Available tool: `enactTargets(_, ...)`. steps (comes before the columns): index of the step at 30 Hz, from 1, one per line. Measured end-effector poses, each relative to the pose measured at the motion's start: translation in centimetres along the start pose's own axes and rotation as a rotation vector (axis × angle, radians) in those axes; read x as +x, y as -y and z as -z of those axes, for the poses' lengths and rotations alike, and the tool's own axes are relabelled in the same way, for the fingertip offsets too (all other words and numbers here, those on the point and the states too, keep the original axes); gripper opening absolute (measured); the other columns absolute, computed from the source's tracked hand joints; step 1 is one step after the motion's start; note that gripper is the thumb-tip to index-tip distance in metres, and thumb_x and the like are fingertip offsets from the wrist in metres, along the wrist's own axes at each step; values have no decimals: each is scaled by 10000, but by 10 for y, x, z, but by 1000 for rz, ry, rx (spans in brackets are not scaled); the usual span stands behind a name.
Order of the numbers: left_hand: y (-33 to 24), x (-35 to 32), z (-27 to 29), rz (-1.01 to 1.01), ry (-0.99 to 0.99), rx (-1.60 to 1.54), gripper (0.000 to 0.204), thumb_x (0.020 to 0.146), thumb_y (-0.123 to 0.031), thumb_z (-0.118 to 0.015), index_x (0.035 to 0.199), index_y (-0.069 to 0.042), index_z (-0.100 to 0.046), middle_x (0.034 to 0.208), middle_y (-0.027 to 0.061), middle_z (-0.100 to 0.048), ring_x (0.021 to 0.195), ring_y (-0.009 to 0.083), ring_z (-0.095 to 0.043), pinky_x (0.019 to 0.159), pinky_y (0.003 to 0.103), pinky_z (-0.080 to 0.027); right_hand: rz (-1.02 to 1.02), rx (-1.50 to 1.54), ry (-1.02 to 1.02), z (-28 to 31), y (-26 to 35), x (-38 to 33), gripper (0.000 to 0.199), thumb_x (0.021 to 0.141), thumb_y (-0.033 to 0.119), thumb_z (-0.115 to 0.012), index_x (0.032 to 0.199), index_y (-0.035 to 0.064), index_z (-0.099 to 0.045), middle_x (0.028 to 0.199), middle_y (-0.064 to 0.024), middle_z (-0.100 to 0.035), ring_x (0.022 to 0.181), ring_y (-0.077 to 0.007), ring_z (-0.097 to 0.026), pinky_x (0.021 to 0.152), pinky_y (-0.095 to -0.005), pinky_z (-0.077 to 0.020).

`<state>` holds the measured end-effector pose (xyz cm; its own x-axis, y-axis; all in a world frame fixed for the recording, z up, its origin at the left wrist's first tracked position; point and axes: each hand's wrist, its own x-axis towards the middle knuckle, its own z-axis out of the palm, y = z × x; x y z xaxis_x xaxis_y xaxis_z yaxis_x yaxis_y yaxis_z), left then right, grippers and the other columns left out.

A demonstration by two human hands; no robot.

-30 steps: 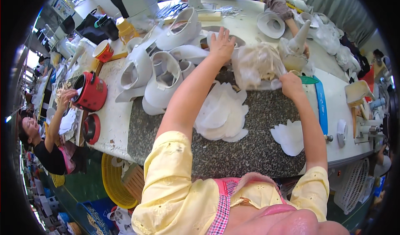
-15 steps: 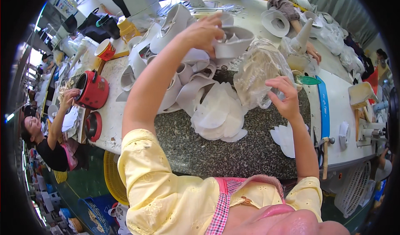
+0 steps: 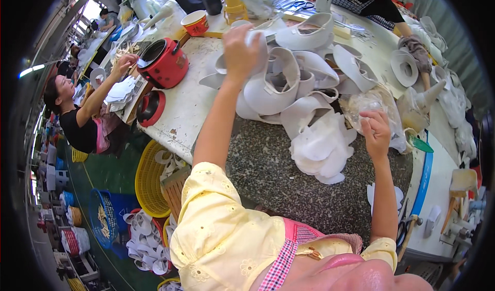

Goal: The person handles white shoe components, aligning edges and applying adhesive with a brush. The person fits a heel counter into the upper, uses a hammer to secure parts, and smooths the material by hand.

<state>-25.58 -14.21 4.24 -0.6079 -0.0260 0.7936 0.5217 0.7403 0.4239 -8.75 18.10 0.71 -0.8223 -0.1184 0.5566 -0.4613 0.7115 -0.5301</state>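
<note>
Nearest: yellow sleeves come in from the lower edge, both forearms stretched out over the worktop [image 3: 289, 188], which has a dark speckled stone slab set into a white top.

Right hand [image 3: 375, 131]: fingers closed on the clear plastic bag [image 3: 374, 105], pinching its crumpled film at the slab's far right edge. Just left of that hand, touching the slab, lies a stack of flat white cut pieces [image 3: 319, 149]; a few more white pieces [image 3: 372, 195] lie apart near the right forearm.

Left hand [image 3: 240, 51]: raised above the pile, clenched on a white curved shoe-upper piece [image 3: 258, 36], gripping it at the top edge. Below and right of it sits the heap of white curved uppers [image 3: 289, 85], tangled and overlapping, spreading from the slab onto the white top.

Further left: red pot [image 3: 164, 61] with its red lid [image 3: 149, 108] beside it near the worktop edge. Yellow basket [image 3: 149, 180] on the floor below.

Far: another person's hand [image 3: 122, 64] reaches toward the pot area; a red-and-white paper cup [image 3: 196, 22] stands behind it.
</note>
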Motion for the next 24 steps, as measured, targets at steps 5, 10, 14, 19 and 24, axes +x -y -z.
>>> enactTargets(5,15,-27,3,1,308,316,554,656,-459,-667,1000,-34,-582,1006,172,-559,998,287,-463,889,364,-348,276,-170,-30,-51,49,50,395,695,262,-651,1057,120,-582,1158,-50,-511,1070,-250,-429,897,-372,-317)
enactTargets(10,23,-43,-6,256,475,74,698,645,-447,-687,1109,32,-482,993,210,-561,942,321,-521,840,374,-397,364,-375,120,-148,69,89,719,647,379,-668,1274,184,-374,1264,-33,-417,1160,-222,-373,939,-468,-228)
enactTargets(14,41,-33,35,631,371,-635,425,711,-256,-674,1011,19,-551,946,144,-599,828,219,-584,684,330,-450,259,-485,178,-169,72,82,740,647,396,-662,1285,184,-355,1242,-24,-437,1174,-188,-355,942,-541,-184)
enactTargets(19,18,-6,223,-53,148,-1713,464,770,-241,-435,1124,58,-427,799,161,-561,811,273,-550,798,432,-445,216,-538,201,-154,82,71,699,655,392,-661,1267,197,-385,1170,6,-495,1164,-179,-361,946,-567,-153)
enactTargets(24,-64,-47,184,-383,45,-106,591,603,-188,-716,1110,1,-478,1000,140,-535,802,235,-526,761,354,-417,162,79,-8,-138,106,39,503,726,390,-613,1159,156,-506,1093,-17,-547,1111,-207,-412,968,-500,-189)
